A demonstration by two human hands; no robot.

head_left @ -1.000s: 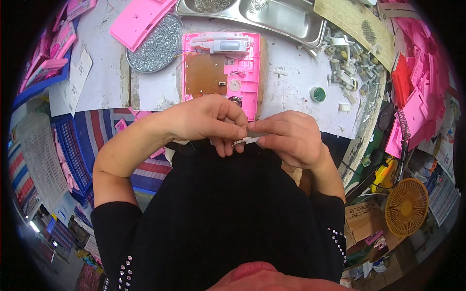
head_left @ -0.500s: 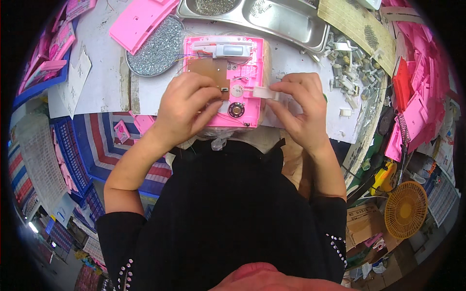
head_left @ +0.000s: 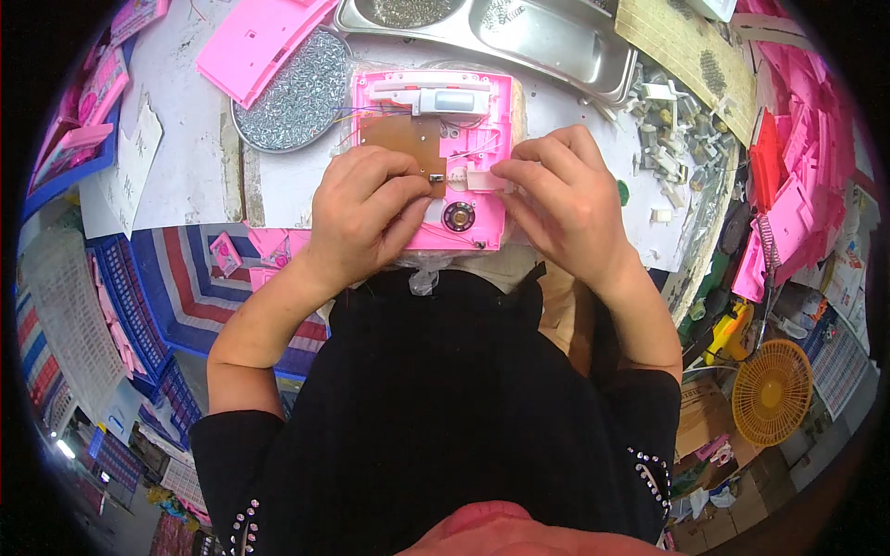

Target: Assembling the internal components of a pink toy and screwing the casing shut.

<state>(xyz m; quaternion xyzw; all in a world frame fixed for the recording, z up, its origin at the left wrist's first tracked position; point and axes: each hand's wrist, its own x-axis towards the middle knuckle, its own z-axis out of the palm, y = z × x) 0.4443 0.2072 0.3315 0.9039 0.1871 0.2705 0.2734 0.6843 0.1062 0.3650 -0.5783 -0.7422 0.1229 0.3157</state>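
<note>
In front of me lies an open pink plastic casing (head_left: 495, 222) with a brown circuit board (head_left: 399, 134), thin wires and a round black speaker (head_left: 458, 217) in it. My left hand (head_left: 366, 208) is closed at the board's lower part, fingertips beside a small slide switch (head_left: 437, 178); its fingers cover the board's lower left. My right hand (head_left: 565, 199) pinches a small white plastic block (head_left: 484, 181) between thumb and fingers. The block lies over the casing's right side, against a pale round disc (head_left: 457, 176) above the speaker. A white-and-grey module (head_left: 452, 100) spans the casing's top.
Left of the casing, a round dish of screws (head_left: 292, 102) sits partly under pink panels (head_left: 255, 46). A steel tray (head_left: 556, 56) with small metal parts stands behind. Loose white blocks (head_left: 663, 139) are scattered at right, beside piled pink parts (head_left: 797, 167).
My right hand has moved left with the white block, which now partly covers the pale disc. My left hand stays at the circuit board. The whole view has shifted slightly.
</note>
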